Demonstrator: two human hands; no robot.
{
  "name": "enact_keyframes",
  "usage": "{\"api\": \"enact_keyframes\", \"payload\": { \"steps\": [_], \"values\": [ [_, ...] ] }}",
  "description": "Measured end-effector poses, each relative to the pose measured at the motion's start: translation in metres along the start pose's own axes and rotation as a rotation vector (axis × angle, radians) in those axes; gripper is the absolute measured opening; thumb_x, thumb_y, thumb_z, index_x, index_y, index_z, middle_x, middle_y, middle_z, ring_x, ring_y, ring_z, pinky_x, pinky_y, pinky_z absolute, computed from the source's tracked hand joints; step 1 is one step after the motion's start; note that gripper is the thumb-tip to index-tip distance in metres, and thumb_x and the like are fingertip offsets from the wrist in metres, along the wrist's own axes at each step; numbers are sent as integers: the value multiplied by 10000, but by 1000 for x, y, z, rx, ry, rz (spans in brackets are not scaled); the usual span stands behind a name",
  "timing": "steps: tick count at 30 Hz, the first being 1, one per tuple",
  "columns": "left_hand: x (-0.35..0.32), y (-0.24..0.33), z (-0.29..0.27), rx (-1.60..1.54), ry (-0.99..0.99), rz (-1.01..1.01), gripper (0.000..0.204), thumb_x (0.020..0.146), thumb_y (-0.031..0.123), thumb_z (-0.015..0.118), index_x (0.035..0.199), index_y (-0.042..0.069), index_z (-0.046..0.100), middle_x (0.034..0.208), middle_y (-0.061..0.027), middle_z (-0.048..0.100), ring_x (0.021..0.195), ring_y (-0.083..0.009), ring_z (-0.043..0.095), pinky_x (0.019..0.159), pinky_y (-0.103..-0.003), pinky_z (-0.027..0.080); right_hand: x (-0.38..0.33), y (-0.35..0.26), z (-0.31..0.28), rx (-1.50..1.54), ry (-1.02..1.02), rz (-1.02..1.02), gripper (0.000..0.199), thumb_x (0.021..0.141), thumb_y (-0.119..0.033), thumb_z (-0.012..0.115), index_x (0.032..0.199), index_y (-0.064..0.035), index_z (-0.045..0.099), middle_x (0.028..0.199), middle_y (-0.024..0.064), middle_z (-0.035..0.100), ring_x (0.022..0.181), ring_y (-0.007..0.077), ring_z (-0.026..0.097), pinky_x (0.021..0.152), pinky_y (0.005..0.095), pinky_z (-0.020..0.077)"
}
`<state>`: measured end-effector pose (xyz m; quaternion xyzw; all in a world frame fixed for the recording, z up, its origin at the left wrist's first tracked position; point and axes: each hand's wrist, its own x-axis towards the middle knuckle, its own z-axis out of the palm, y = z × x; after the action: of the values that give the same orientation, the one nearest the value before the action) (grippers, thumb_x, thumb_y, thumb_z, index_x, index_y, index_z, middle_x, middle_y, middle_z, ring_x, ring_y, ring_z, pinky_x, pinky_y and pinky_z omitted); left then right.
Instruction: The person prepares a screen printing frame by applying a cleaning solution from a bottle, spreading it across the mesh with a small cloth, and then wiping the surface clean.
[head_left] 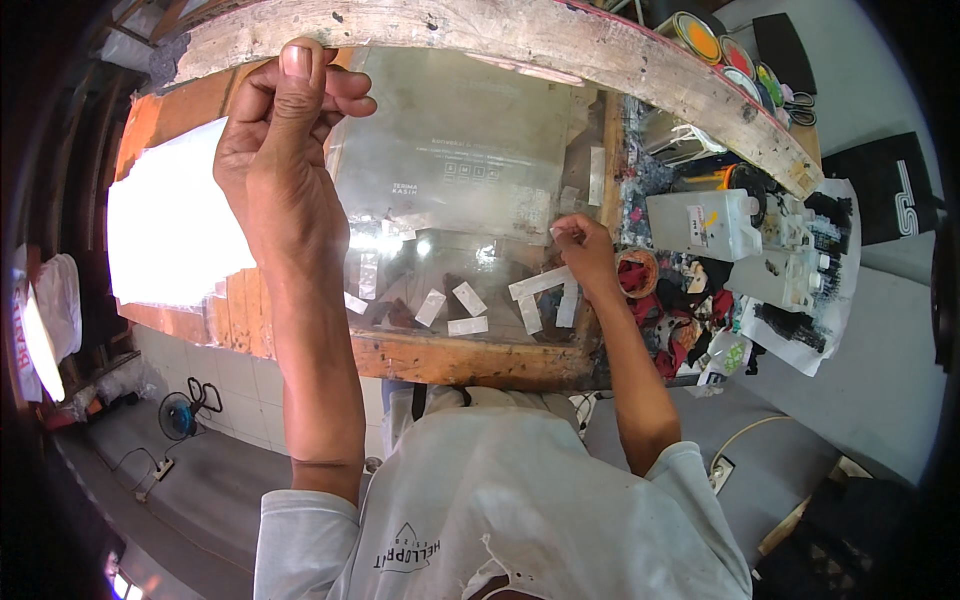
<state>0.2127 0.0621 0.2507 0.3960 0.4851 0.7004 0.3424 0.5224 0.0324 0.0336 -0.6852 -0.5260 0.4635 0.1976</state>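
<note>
My left hand point(285, 165) is raised, fingers curled, its thumb lying over the edge of a paint-stained wooden frame point(450, 28) that spans the top of the view. Lower down, my right hand point(588, 252) has its fingertips pinched together at the right lower corner of a clear printed sheet point(450, 110) on the glass tabletop point(400, 295); what lies between them is too small to make out. Short strips of pale tape point(467, 298) are scattered over the glass near my side, and a longer strip point(540, 283) is just below my right hand.
White paper point(170, 220) lies at the left on the wooden table edge point(450, 362). To the right are plastic jugs point(700, 222), stained rags point(680, 335) and open paint cans point(697, 38) with scissors point(800, 107) beside them. A small fan point(178, 415) stands on the floor.
</note>
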Motion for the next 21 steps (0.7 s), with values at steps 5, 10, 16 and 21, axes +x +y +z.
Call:
{"api": "enact_keyframes", "payload": {
  "steps": [5,10,16,21],
  "values": [
    [0,-1,2,-23,-6,-3,314,1036,314,582,1053,7,642,829,-85,687,803,-169,651,840,-337,516,-2,11,5,240,3,92,148,907,-78,651,1029,-20,713,806,13,626,631,93,535,569,265,429],
    [3,-1,5,-120,30,4,357,954,344,711,983,-8,664,783,-110,699,714,-169,650,801,-344,519,-8,-6,14,507,1,288,166,897,-58,652,1020,38,708,707,-8,597,513,55,468,475,231,373],
    [1,0,6,-115,50,-21,347,955,335,711,984,-6,661,786,-111,700,717,-174,647,810,-345,508,-16,-8,34,-15,254,-62,156,868,-118,666,931,-2,751,762,69,682,616,184,617,597,333,488],
    [-1,1,6,-134,45,-50,340,948,334,720,971,0,662,783,-111,702,712,-178,637,807,-348,495,-15,-4,44,-289,476,-315,153,827,-144,665,916,-70,765,840,165,703,755,354,687,685,434,539]
  ]
}}
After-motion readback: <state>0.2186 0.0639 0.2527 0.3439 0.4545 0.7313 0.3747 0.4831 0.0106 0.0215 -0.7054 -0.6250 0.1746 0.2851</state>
